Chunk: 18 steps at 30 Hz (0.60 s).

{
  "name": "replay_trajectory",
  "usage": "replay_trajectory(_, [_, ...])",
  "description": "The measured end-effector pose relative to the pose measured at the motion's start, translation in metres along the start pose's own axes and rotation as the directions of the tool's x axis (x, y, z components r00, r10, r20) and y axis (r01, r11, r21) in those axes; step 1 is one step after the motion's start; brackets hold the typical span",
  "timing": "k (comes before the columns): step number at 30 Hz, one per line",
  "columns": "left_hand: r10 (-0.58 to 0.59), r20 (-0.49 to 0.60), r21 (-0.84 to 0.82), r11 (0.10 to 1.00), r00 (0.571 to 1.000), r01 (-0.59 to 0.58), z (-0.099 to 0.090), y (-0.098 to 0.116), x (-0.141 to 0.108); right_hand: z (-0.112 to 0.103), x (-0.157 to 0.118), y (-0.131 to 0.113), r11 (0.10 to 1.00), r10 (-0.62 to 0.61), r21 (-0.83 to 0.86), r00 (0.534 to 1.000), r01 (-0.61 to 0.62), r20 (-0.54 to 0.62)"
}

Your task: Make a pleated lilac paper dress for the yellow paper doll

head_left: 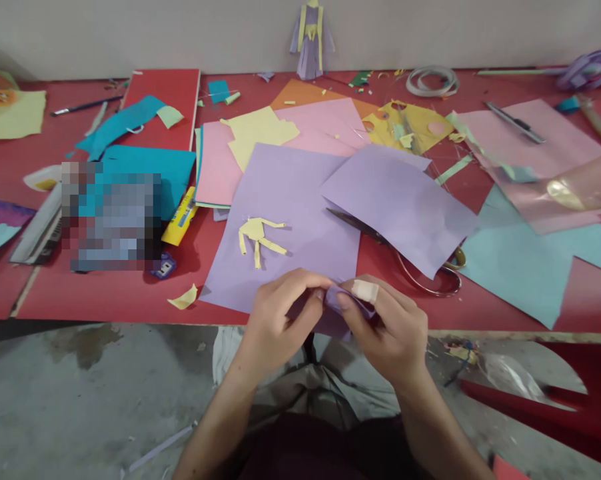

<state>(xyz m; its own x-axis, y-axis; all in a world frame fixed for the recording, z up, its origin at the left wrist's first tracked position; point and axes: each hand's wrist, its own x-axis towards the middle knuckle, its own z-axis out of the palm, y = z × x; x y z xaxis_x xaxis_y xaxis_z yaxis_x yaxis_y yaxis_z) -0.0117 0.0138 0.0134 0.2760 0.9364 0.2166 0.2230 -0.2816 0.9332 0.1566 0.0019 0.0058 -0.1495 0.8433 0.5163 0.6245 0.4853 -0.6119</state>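
Observation:
Near the table's front edge, my left hand and my right hand pinch a small folded piece of purple paper between them. White tape wraps one finger of the right hand. A yellow paper figure, with thin arms and legs and no head visible, lies on a large purple sheet just beyond my left hand. Another purple sheet lies beyond my right hand, partly covering a pair of scissors.
A purple and yellow paper doll leans on the wall. Left are a yellow glue box, teal paper and a red board. Right are pink paper, light blue paper and a cutter. A red chair stands below right.

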Motion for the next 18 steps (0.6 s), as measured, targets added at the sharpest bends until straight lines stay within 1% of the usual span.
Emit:
replay_trajectory(7, [0.005,-0.003,0.021,1.000,1.000,-0.005,0.0008,0.0000,-0.0006,0.0020,-0.0022,0.0011,0.999,-0.020,-0.038,1.000,0.021,0.004])
replay_trajectory(18, [0.016,-0.017,0.075,0.997,1.000,-0.015,0.0022,0.0009,-0.0026,0.0025,-0.0004,-0.0007,0.998,-0.017,-0.054,1.000,0.017,0.007])
